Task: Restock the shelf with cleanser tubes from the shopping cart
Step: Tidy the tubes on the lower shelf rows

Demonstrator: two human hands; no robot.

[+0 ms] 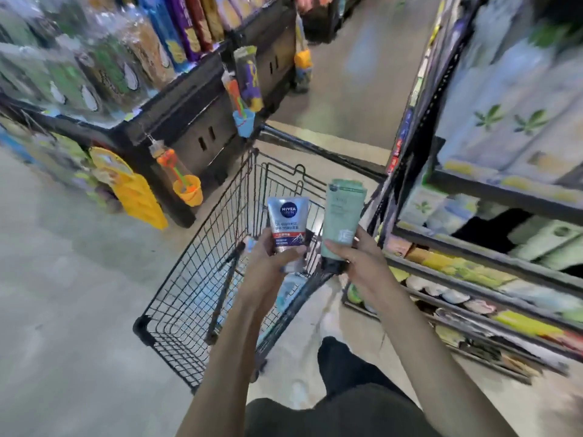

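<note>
My left hand [271, 260] grips a silver cleanser tube with a blue round logo [287, 222], held upright above the black wire shopping cart [202, 279]. My right hand [356, 260] grips a pale green cleanser tube with a black cap [342, 216], also upright, just right of the silver one. Both tubes hover over the cart's right side. A few blurred packages [287, 291] lie inside the cart below my hands. The shelf [492, 263] with tubes and boxes stands to my right.
A dark shelving unit [189, 121] with hanging toys and snack packs stands left and ahead of the cart. The grey floor [63, 279] opens to the left, and the aisle [353, 89] runs ahead between the shelves. My dark-trousered leg [347, 367] shows below.
</note>
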